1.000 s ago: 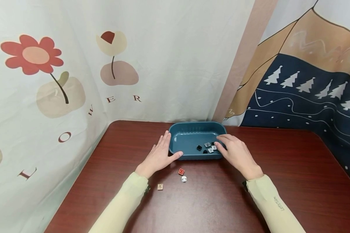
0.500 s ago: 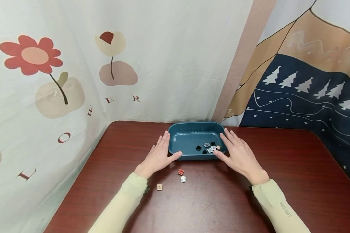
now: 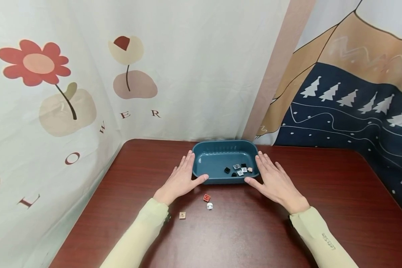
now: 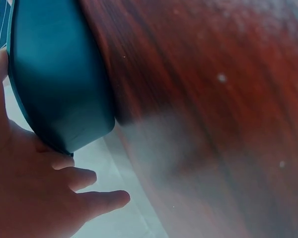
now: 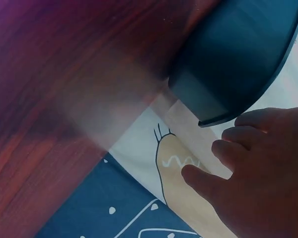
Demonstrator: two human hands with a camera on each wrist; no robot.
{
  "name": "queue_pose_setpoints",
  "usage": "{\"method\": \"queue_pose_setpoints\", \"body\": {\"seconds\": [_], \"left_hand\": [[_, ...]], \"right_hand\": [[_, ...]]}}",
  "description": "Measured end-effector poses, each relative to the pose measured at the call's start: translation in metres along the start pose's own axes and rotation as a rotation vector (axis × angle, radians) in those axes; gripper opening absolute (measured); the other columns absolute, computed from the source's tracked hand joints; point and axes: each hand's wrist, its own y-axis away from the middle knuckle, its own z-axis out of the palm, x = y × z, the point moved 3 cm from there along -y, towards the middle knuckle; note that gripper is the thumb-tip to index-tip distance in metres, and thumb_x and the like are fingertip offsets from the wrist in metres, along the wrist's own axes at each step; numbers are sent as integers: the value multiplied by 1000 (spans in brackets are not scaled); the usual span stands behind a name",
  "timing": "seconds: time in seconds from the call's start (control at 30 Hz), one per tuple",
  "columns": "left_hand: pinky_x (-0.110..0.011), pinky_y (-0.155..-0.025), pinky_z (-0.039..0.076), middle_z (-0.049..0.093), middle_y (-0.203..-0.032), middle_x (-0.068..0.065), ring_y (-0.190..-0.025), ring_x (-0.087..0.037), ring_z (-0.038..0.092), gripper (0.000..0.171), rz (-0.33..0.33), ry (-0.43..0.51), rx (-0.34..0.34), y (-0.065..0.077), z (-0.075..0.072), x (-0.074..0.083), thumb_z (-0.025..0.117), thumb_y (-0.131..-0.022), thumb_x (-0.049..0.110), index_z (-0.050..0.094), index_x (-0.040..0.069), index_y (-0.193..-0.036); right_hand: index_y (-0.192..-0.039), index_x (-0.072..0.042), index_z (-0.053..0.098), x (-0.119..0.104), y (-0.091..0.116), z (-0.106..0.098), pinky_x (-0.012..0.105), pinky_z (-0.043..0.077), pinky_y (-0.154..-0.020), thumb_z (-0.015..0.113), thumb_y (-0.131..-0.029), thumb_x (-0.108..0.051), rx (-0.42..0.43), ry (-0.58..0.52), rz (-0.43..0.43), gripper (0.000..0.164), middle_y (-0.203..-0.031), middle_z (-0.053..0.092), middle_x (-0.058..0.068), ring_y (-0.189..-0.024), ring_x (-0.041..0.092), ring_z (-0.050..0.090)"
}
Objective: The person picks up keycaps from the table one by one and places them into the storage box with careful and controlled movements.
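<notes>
Flanking the blue tray (image 3: 221, 181), the left hand (image 3: 180, 180) and the right hand (image 3: 278, 183) are lying along its two ends with fingers extended and thumbs spread toward the near side; neither is pinching anything. Seven small pieces (image 3: 236, 167) are lying in the tray's right half. Nearer the viewer, a red piece (image 3: 206, 198) and a white piece (image 3: 210, 206) are lying close together, while a tan piece (image 3: 182, 215) is lying apart to their left. Judging by this layout, the work is standing partway, three pieces remaining outside. The worktop (image 3: 241, 230) is showing glossy reddish-brown grain. Beyond it, a pale cloth (image 3: 204, 74) is hanging with printed flowers (image 3: 38, 63); rightward, a navy-and-tan cloth (image 3: 338, 123) is displaying white trees (image 3: 310, 88).
</notes>
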Motion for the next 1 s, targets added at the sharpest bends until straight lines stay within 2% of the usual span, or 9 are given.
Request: {"method": "queue_pose_setpoints", "body": {"seconds": [0.2,0.33,0.63,0.8,1.0], "left_hand": [[-59,-110,19,0,-162,-2,-147,-27,5,105,14,11,6,1,0,2,46,-85,75,5,11,-157],[-58,-111,18,-2,-162,-1,-147,-26,3,106,7,21,-3,2,-1,2,44,-84,77,2,12,-156],[-58,-112,16,-5,-162,0,-147,-27,2,106,-7,-2,-2,2,-1,3,41,-83,79,-2,15,-156],[-59,-111,16,0,-162,-3,-147,-28,4,99,16,7,12,6,-8,6,45,-87,73,7,14,-157],[-58,-112,16,10,-162,-5,-147,-29,7,94,52,-13,47,16,-19,6,42,-88,73,19,12,-156]], "right_hand": [[-150,3,27,-1,2,5,57,20,-111,35,-91,-73,-25,5,0,97,-159,16,18,-145,34,17],[-150,5,26,-2,2,6,57,21,-111,33,-94,-69,-39,3,5,92,-158,15,19,-145,35,16],[-149,7,27,-4,2,6,58,18,-111,38,-96,-63,-43,8,28,88,-158,15,20,-145,36,15],[-148,8,28,-4,3,5,57,20,-111,37,-96,-63,-32,9,27,89,-157,16,22,-144,37,17],[-148,8,28,-3,4,5,56,20,-111,38,-96,-63,-31,3,29,88,-157,16,21,-144,37,17]]}}
